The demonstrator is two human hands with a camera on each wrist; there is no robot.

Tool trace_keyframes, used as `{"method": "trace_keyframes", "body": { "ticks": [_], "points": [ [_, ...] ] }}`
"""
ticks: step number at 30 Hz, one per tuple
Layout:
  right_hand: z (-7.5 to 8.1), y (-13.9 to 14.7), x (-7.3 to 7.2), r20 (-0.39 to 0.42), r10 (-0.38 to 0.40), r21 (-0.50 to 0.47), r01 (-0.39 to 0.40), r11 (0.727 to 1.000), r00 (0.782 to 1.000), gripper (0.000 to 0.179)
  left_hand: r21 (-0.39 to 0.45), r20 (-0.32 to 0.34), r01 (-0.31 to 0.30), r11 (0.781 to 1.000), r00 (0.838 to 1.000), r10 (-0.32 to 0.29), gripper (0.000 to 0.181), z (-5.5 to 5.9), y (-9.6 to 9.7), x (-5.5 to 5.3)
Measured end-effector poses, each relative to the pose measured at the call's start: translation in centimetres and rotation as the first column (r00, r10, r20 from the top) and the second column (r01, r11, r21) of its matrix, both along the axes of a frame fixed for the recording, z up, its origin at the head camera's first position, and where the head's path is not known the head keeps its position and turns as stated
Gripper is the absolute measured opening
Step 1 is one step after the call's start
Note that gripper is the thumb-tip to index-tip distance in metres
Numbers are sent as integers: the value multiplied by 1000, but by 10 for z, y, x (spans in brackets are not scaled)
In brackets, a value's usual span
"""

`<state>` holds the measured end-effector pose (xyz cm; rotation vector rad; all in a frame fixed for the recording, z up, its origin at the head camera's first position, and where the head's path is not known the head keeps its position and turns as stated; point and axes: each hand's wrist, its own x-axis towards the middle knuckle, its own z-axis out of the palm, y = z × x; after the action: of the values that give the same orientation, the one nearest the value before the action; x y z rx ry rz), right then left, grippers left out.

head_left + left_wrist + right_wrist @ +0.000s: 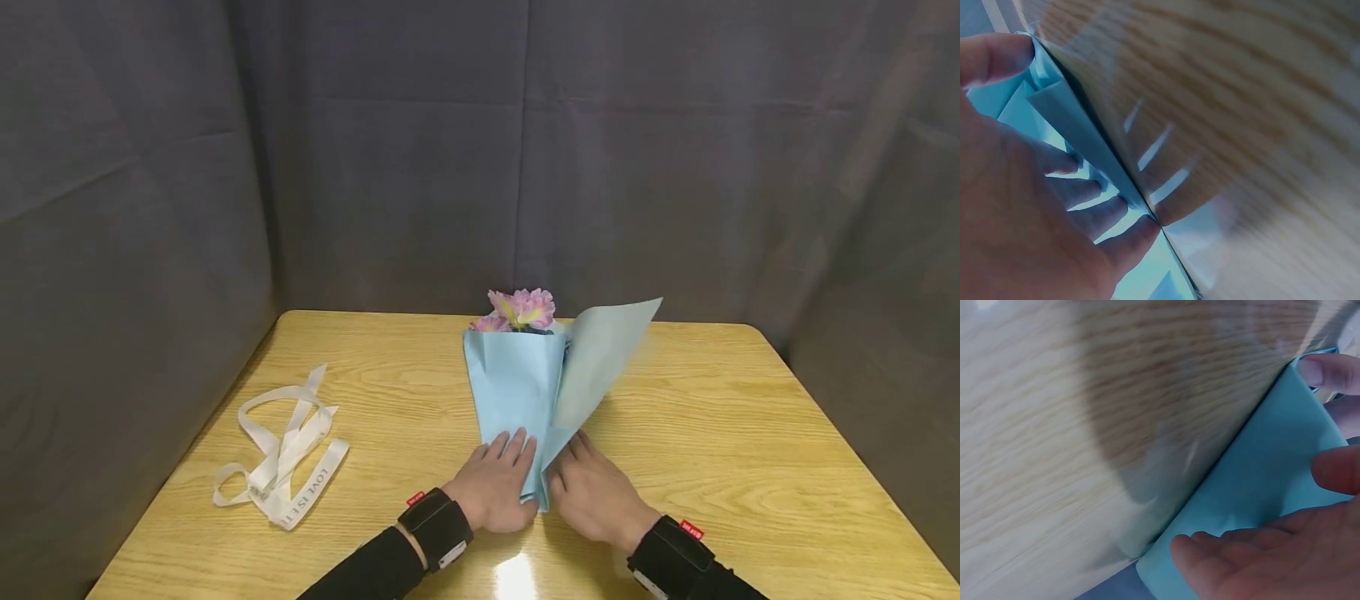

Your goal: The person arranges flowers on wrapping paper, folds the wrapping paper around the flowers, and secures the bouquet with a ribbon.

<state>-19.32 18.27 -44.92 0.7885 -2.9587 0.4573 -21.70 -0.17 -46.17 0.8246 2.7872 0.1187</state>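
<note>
Pink artificial flowers [525,307] show above light blue wrapping paper [517,375], which is folded around them on the table. My left hand [497,485] rests on the paper's lower part with its fingers spread and straight; the left wrist view shows that hand [1016,200] along the paper's folded edge, thumb by the bottom end. On the other side, my right hand [596,490] touches the base of the raised right flap [603,358]. In the right wrist view its loosely extended fingers [1210,565] lie against the paper, thumb apart. The stems are hidden inside.
A white ribbon [300,442] with printed lettering lies in loose loops at the left of the wooden table [750,467]. Dark grey cloth [405,183] hangs behind the table and along both sides.
</note>
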Motion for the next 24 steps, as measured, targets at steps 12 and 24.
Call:
{"method": "trace_keyframes", "body": {
  "ticks": [12, 24],
  "points": [
    [-3, -18, -1, 169, -27, -85, 42, 996, 985, 59, 74, -44, 6, 997, 999, -3, 91, -4, -10, -10],
    [-3, -18, -5, 191, -11, -177, 46, 983, 982, 61, 238, -10, 6, 971, 1000, -4, 107, -5, -27, -14]
  ]
}}
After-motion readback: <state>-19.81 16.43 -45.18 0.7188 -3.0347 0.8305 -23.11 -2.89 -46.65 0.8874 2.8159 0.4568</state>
